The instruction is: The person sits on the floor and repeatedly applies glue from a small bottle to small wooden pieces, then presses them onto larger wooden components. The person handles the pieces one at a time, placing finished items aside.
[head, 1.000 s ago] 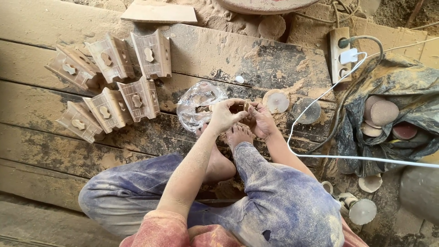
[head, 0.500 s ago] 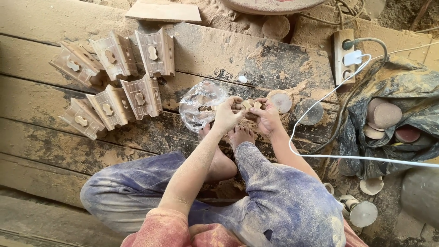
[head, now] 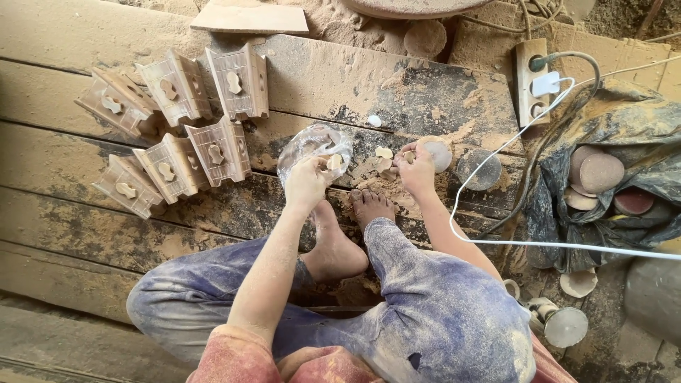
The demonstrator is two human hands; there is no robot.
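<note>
Head view, hands: the left hand [head: 306,183] and the right hand [head: 417,167] were both out in front of the bare feet [head: 347,227], low over the dusty wooden boards [head: 85,135].
Left hand: its fingers were pinched shut on a small pale wooden piece [head: 333,162], right at the mouth of a clear plastic bag [head: 313,145].
Right hand: its fingers were closed on another small wooden bit [head: 408,156]; I could not tell its shape.
Loose piece: one more little pale piece [head: 384,152] lay on the boards between the two hands, a bit nearer the right hand.
Which way: the pinched piece sat at the left hand's fingertips, on the side toward the right hand. The bag was just past those fingertips, away from the body.
Long side: too small to tell how the pinched piece was turned.
Bag: it lay crumpled and touched the left hand. What was inside it could not be seen.
Round disc: a pale sanding disc [head: 438,152] lay just beyond the right hand, touching it or nearly so.
Dark sack: an open dark sack [head: 617,113] sat well off to the right of the right hand, with more round discs [head: 601,171] inside.
Carved blocks: six carved wooden blocks [head: 177,128] stood in two rows, off to the left of the left hand.
Cable: a white cable [head: 496,163] looped past the right arm.
</note>
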